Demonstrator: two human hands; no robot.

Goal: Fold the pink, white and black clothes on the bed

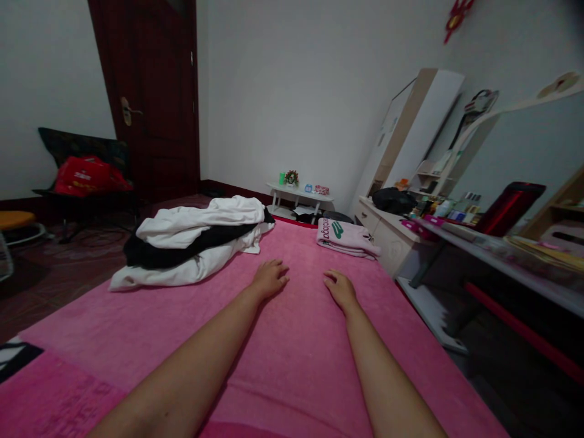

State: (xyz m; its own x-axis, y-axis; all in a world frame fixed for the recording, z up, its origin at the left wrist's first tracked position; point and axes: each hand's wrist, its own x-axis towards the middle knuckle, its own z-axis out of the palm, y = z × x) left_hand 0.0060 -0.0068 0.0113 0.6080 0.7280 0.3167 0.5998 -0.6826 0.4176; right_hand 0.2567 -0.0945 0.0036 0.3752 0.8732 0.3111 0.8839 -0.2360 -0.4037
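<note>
Both my arms reach forward over a pink bedspread point(301, 340). My left hand point(270, 278) is palm down at its middle, fingers spread and holding nothing. To its right, my right hand point(340, 289) is also low over the bedspread, with its fingers apart and nothing in them. A heap of white and black clothes point(201, 234) lies to the left, a short way beyond my left hand. Ahead of my right hand sits a folded light pink garment point(347, 237) with green and dark print on it. Neither hand touches the clothes.
A desk point(511, 255) with a red cylinder point(511, 207) stands along the right, beside a white dresser point(387, 234). A low white table point(298, 191) is beyond the bed. At left, a chair point(82, 143) bears a red bag point(89, 176) near a dark door point(155, 91).
</note>
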